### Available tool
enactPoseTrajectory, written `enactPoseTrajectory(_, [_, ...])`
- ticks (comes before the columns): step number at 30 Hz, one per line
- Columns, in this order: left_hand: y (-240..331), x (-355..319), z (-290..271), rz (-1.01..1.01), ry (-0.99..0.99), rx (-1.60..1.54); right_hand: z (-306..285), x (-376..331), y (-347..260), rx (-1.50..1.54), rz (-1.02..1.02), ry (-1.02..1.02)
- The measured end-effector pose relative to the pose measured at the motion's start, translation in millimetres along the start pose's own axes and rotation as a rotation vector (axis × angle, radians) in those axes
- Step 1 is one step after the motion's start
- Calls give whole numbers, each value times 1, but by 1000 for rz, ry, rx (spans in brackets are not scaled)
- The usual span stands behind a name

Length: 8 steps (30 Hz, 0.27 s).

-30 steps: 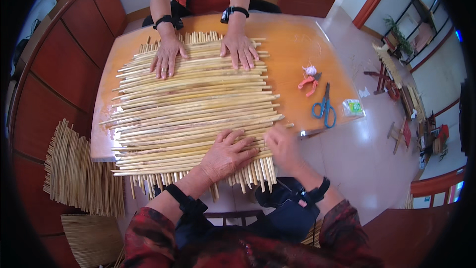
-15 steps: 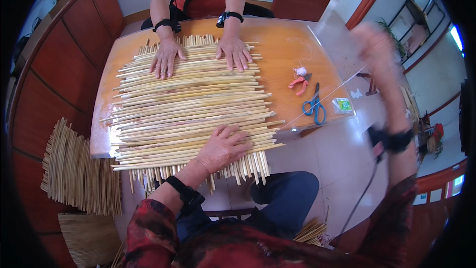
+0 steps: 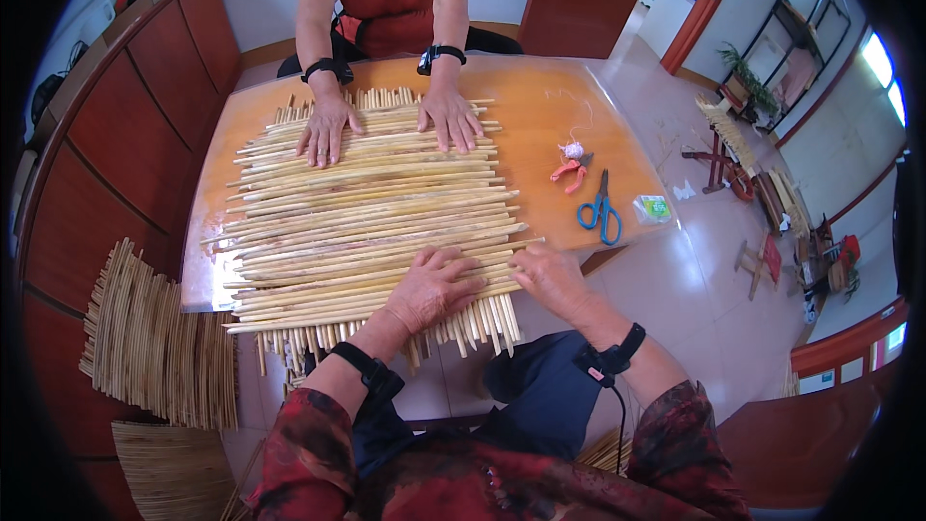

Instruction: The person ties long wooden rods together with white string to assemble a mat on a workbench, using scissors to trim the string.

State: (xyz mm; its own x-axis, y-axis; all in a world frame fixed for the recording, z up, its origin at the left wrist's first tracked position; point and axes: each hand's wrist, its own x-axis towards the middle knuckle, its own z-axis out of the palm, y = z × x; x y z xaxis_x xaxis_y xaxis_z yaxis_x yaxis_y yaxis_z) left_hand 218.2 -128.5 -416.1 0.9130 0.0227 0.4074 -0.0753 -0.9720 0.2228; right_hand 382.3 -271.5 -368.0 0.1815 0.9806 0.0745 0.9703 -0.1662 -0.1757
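A wide layer of peeled, pale wooden sticks [image 3: 376, 203] lies crosswise on the table, over other sticks whose ends jut out at its near and far sides. My left hand [image 3: 434, 287] rests flat on the near sticks, fingers spread. At their right ends is my right hand [image 3: 552, 280], its fingers curled together against the tips; what they pinch is hidden. Across the table a co-worker in red presses both open hands, the left-side hand [image 3: 330, 127] and the right-side hand [image 3: 449, 118], onto the far sticks.
On the orange tabletop [image 3: 550, 87], right of the sticks, lie a ball of thread [image 3: 572, 150], red-handled pliers [image 3: 573, 172], blue scissors [image 3: 600, 212] and a small green-and-white box [image 3: 653, 208]. Stick mats [image 3: 159, 338] lean by the red cabinets [image 3: 111, 125] at left.
My right hand has come down from far out on the right, where it pulled a thin strand taut, to the stick ends. My left hand and the co-worker's hands stay on the sticks.
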Motion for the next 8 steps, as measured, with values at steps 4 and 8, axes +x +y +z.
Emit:
enactPoseTrajectory(4, [0,1,0,1,14,-16,10,-5,-3,130,-70,165])
enactPoseTrajectory(8, [1,-2,-2,5,8,-21,16,-2,5,44,17,-55])
